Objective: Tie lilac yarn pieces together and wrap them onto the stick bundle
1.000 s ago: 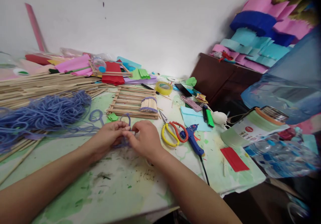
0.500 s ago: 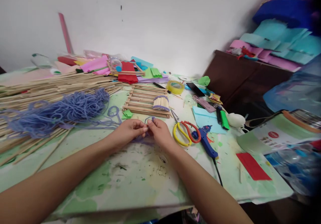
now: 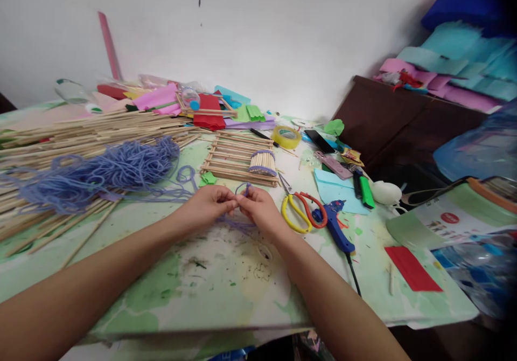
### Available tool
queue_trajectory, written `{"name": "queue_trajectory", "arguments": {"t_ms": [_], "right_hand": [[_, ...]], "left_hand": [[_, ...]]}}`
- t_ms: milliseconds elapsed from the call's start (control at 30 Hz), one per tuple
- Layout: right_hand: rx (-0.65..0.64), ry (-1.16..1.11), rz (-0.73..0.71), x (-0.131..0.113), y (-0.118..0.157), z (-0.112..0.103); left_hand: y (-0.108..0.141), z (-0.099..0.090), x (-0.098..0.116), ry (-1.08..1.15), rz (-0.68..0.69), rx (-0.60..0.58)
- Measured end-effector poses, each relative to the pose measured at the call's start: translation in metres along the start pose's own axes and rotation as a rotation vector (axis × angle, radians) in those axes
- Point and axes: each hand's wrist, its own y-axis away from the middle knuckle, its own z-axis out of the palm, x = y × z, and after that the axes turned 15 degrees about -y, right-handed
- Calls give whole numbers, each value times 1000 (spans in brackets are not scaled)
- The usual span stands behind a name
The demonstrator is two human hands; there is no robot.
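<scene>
My left hand (image 3: 213,203) and my right hand (image 3: 259,209) meet fingertip to fingertip above the front middle of the table. Both are pinched closed on blue-purple yarn (image 3: 242,187). A small loop of it rises above the right fingers, and more strands hang beneath the hands. The yarn's exact path between the fingertips is hidden. Just beyond lies a frame of thin wooden sticks (image 3: 230,159), with a small yarn-edged stick piece (image 3: 262,162) on its right side. A tangled yarn pile (image 3: 109,172) rests at left on long sticks (image 3: 81,126).
Right of my hands lie scissors (image 3: 301,210) and a blue glue gun (image 3: 337,229) with a cord. Farther back are yellow tape (image 3: 286,136), a phone (image 3: 319,141) and light-blue paper (image 3: 341,191). Red paper (image 3: 412,268) lies near the table's right edge.
The view has shifted slightly. My fingertips remain together on the yarn, and the small loop above the right fingers has changed shape a little.
</scene>
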Motion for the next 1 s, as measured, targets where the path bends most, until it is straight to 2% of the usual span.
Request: {"name": "queue_trajectory", "arguments": {"t_ms": [367,533,667,867,1000], "right_hand": [[-124,157,12,-7,0,-7],[-99,87,74,-5,-1,-7],[-130,13,100,-8,1,-6],[-142,25,130,-5,3,-3],[-92,57,121,-1,2,-1]], "left_hand": [[-4,-7,-5,-20,36,11],[-5,-6,-8,25,83,1],[-5,-5,-8,67,71,21],[-3,-6,-4,145,36,-45],[-3,-7,-3,54,40,-36]]}}
